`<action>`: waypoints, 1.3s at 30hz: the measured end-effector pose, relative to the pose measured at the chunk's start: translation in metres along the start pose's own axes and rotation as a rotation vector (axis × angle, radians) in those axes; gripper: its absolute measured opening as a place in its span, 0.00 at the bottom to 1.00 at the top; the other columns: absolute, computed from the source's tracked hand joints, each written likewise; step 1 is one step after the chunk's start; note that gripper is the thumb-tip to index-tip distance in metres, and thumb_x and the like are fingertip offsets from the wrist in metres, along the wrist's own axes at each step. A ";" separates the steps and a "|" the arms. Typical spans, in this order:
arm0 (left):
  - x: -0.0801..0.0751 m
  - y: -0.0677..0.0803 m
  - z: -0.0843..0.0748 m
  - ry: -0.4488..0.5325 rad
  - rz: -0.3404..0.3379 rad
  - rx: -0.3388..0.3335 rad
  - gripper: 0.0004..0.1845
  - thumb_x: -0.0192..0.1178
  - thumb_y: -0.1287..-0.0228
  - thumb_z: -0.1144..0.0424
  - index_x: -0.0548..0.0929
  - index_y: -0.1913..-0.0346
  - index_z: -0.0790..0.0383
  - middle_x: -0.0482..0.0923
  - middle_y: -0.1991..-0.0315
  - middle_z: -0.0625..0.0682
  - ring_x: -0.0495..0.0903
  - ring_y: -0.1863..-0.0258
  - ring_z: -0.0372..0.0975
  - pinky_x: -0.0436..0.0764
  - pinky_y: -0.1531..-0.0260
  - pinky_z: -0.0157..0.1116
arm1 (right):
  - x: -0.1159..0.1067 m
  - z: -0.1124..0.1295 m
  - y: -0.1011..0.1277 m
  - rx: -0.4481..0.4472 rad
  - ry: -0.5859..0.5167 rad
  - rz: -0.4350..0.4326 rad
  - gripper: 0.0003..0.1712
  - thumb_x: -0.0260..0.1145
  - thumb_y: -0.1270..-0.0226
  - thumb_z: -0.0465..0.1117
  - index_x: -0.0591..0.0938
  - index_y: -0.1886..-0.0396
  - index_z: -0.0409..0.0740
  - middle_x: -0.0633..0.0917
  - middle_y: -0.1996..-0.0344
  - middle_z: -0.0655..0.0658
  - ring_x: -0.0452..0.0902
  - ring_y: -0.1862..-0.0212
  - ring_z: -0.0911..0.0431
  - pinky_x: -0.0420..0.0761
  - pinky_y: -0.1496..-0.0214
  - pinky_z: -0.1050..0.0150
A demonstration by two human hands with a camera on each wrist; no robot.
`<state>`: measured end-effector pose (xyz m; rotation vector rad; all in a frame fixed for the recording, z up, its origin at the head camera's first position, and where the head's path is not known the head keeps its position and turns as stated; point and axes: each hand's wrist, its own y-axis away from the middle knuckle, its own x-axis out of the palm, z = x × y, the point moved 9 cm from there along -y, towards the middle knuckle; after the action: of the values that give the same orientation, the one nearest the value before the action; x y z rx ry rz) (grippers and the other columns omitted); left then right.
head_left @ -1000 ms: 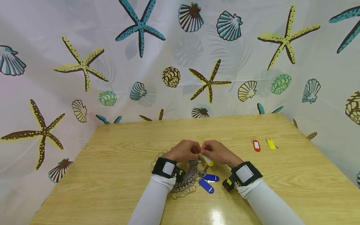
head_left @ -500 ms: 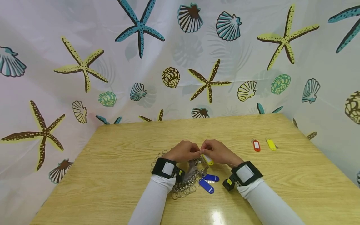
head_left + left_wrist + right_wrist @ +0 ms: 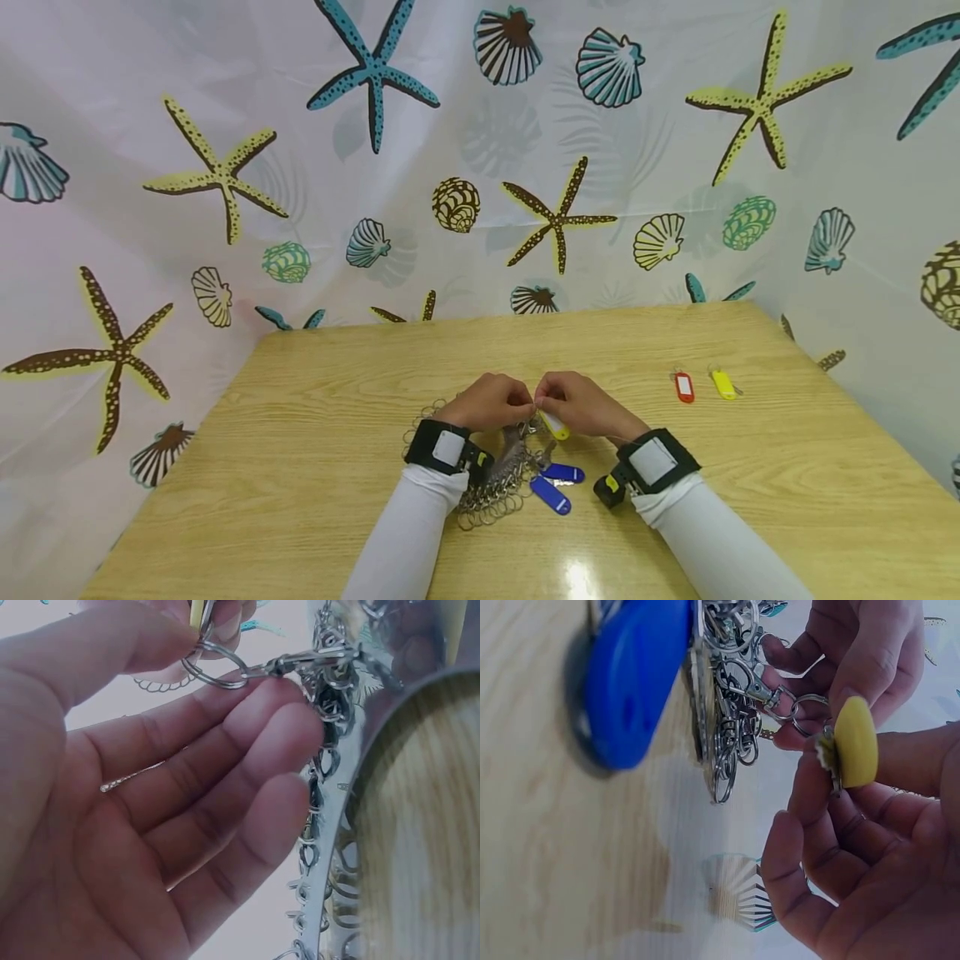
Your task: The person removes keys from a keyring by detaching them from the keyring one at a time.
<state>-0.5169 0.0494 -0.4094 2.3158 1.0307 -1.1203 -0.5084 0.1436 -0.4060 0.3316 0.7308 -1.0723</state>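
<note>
Nearest the person, two blue key tags [image 3: 553, 486] lie on the tabletop [image 3: 300, 467] beside a heap of metal key rings [image 3: 495, 492], which sits under the left wrist. No writing can be read on any tag (their white label windows look blank from here). Just beyond, the two hands meet above the heap. The left hand [image 3: 491, 402] pinches a split ring [image 3: 214, 664] between thumb and forefinger, the other fingers [image 3: 247, 742] lying fairly straight under a swivel clasp [image 3: 300, 664] that links the ring to the heap. The right hand [image 3: 581, 406] grips one yellow key tag [image 3: 856, 742] with curled fingers, its small ring held against the split ring. Compared with a second ago, hands and tags have barely shifted. Farther right lie one red key tag [image 3: 683, 387] and a second yellow tag [image 3: 723, 385], near each other and well apart from the hands. Behind hangs a curtain [image 3: 225, 167] printed with starfish and shells.
</note>
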 end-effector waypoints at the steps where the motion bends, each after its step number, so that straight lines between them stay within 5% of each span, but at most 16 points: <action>1: 0.001 -0.001 0.001 0.005 0.003 -0.001 0.10 0.56 0.30 0.60 0.86 0.59 0.62 0.83 0.70 0.51 0.81 0.74 0.40 0.75 0.74 0.30 | 0.000 0.000 0.000 0.002 -0.003 0.001 0.05 0.58 0.28 0.35 0.78 0.64 0.41 0.81 0.70 0.47 0.74 0.69 0.56 0.74 0.66 0.62; 39: 0.000 -0.002 0.001 -0.051 -0.016 -0.031 0.05 0.63 0.35 0.63 0.84 0.58 0.58 0.82 0.68 0.46 0.79 0.70 0.32 0.78 0.70 0.29 | 0.003 -0.001 0.000 0.023 -0.003 0.018 0.05 0.58 0.28 0.35 0.79 0.64 0.40 0.81 0.69 0.47 0.74 0.68 0.56 0.74 0.65 0.61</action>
<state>-0.5188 0.0500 -0.4098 2.2472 1.0427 -1.1557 -0.5082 0.1420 -0.4090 0.3555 0.7117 -1.0642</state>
